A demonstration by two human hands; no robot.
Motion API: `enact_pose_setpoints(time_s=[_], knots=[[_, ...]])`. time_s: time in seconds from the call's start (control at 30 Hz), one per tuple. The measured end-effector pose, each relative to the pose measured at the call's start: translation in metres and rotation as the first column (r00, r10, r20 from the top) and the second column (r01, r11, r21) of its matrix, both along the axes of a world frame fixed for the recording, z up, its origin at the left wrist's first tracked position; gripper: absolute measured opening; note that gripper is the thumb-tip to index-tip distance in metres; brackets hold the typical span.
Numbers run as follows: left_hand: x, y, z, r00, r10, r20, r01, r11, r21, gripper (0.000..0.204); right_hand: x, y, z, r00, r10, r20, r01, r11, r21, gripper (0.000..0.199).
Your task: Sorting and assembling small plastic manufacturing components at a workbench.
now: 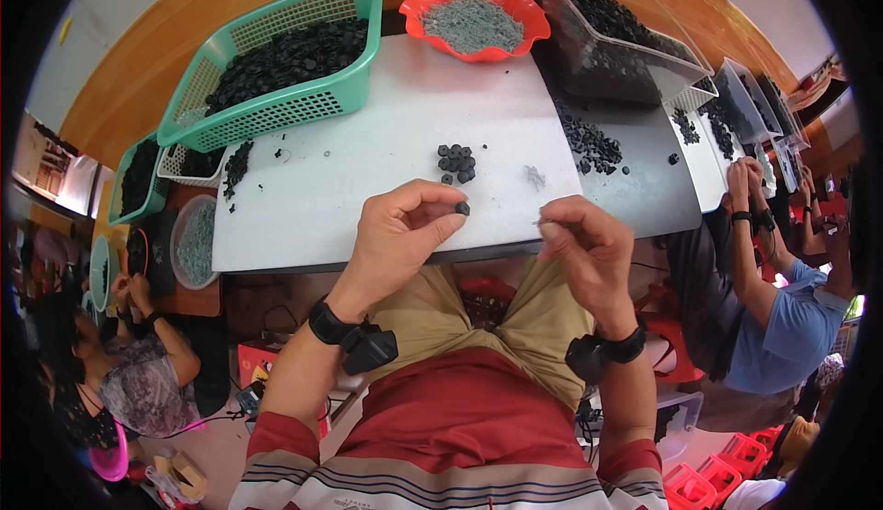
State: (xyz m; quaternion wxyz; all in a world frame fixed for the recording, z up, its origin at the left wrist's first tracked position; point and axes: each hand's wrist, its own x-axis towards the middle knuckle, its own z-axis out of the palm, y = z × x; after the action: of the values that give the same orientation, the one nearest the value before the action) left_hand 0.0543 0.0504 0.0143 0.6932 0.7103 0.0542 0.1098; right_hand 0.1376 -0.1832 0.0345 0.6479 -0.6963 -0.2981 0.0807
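Between thumb and forefinger, my left hand point(400, 229) pinches a small black knob-like part point(463, 208) above the front of the white board point(368, 170). My right hand point(589, 243) is closed in a pinch on a thin grey metal piece point(539, 223), too small to make out fully. The two hands are apart, with a short gap between what they hold. Just beyond my left fingertips lies a cluster of similar black parts point(456, 160). A little heap of thin grey metal pieces point(534, 176) rests beyond my right fingertips.
Across the back stand a green basket point(267, 105) of black parts, a red scalloped bowl point(411, 6) of grey metal pieces and a clear bin point(616, 59) of black parts. Loose black parts point(591, 145) lie to the right. People work at both sides.
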Motion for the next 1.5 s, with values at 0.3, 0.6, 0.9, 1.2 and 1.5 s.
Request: enact_pose_setpoints(time_s=[0.3,0.6,0.9,1.2,1.5], knots=[[-0.01,-0.021,-0.001,0.993,-0.091,0.076,0.102,0.983,-0.155,0.023,-0.015,0.023,-0.012,0.99,0.14,0.003,-0.138,0.974,0.181,0.017],[-0.014,-0.027,-0.003,0.985,-0.136,0.105,0.156,0.965,-0.209,0.024,-0.015,0.018,-0.016,0.991,0.121,0.057,-0.125,0.989,0.083,0.016],[-0.02,-0.032,0.001,0.984,-0.174,0.026,0.175,0.955,-0.239,0.026,-0.018,0.015,-0.018,0.99,0.13,0.06,-0.131,0.991,0.013,0.015],[-0.02,-0.033,-0.004,0.966,-0.258,-0.025,0.219,0.864,-0.453,0.028,-0.024,0.006,-0.014,0.908,0.151,0.391,-0.103,0.984,-0.142,0.035],[-0.021,-0.042,-0.003,0.96,-0.258,-0.11,0.178,0.862,-0.474,0.025,-0.023,0.002,-0.019,0.751,0.075,0.656,0.06,0.982,-0.181,0.04]])
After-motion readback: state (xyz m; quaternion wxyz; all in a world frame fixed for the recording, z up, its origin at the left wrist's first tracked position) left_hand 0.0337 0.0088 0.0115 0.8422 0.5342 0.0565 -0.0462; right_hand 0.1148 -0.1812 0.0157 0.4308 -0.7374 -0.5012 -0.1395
